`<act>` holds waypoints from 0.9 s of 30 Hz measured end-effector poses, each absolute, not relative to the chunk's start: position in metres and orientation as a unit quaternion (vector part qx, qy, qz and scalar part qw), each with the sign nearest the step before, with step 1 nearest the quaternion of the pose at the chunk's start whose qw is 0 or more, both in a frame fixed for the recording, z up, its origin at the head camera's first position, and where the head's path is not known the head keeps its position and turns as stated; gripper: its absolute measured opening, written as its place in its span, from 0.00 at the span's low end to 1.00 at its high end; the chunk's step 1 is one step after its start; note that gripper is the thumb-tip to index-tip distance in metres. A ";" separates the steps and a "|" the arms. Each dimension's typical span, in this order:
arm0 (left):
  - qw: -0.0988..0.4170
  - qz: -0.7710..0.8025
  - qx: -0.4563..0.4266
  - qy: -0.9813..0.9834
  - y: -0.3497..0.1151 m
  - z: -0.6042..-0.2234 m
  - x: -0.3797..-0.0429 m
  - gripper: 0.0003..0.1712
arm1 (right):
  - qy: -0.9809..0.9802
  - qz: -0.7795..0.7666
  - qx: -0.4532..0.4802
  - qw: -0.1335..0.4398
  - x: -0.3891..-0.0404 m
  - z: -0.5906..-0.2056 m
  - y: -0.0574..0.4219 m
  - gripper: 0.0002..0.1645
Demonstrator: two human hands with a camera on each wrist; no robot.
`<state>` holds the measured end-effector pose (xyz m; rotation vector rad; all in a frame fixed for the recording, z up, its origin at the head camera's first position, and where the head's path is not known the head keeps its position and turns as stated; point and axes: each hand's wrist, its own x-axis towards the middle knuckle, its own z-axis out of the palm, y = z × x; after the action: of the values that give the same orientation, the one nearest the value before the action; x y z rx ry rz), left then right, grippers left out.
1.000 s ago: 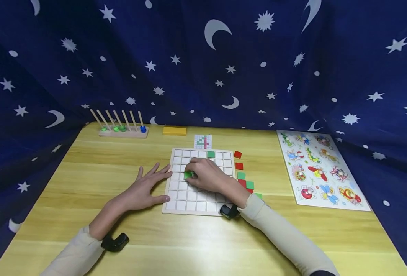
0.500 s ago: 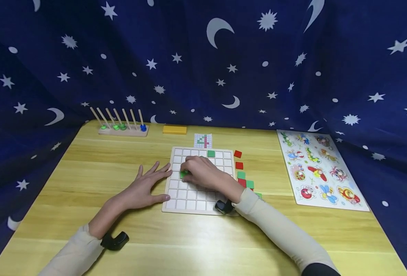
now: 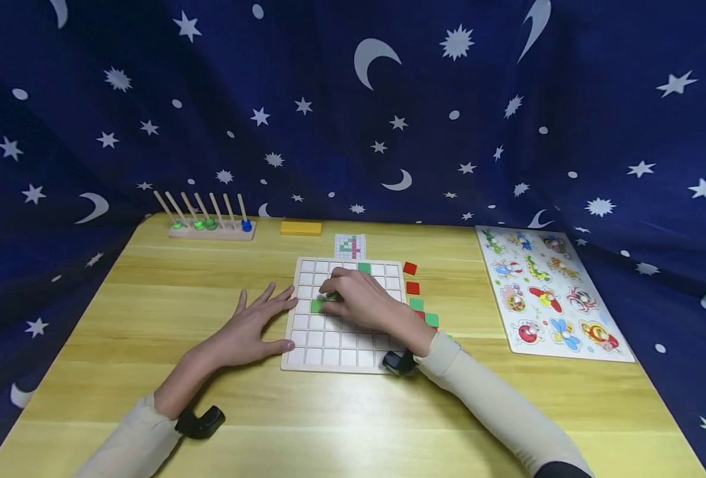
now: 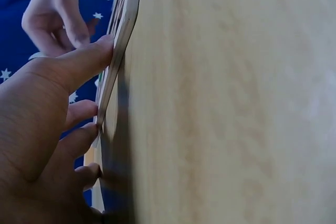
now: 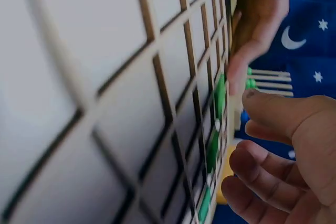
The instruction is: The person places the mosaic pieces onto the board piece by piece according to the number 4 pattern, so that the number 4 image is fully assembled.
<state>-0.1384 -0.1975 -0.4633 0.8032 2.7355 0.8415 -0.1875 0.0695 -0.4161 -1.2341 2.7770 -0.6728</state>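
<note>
A white grid board with a pale wooden frame lies on the table. My left hand is spread along its left side, thumb and fingertips touching the frame. Over the board's middle is my right hand, fingers loosely bent and thumb apart from them, with nothing between them in the right wrist view. By its fingertips a green square tile sits in the grid, and another green tile shows partly under the fingers. Farther up the grid is a third green tile. The hand covers several cells.
Red tiles and green tiles lie along the board's right side. A small pattern card is behind the board. At the back stand a peg rack and a yellow block. An insect puzzle lies at right.
My right hand has let go of the green tile at the grid's left and drawn slightly right, uncovering it. The left hand stays in place at the frame.
</note>
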 end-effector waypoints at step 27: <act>0.094 0.286 0.268 0.915 -0.197 -0.463 -0.137 0.47 | 0.944 -0.186 -0.271 -0.043 -0.153 -0.419 0.227 0.07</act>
<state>-0.1366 -0.1965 -0.4627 0.7958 2.7144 0.8499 -0.1527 0.2268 -0.4194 -0.8737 3.0473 -0.6018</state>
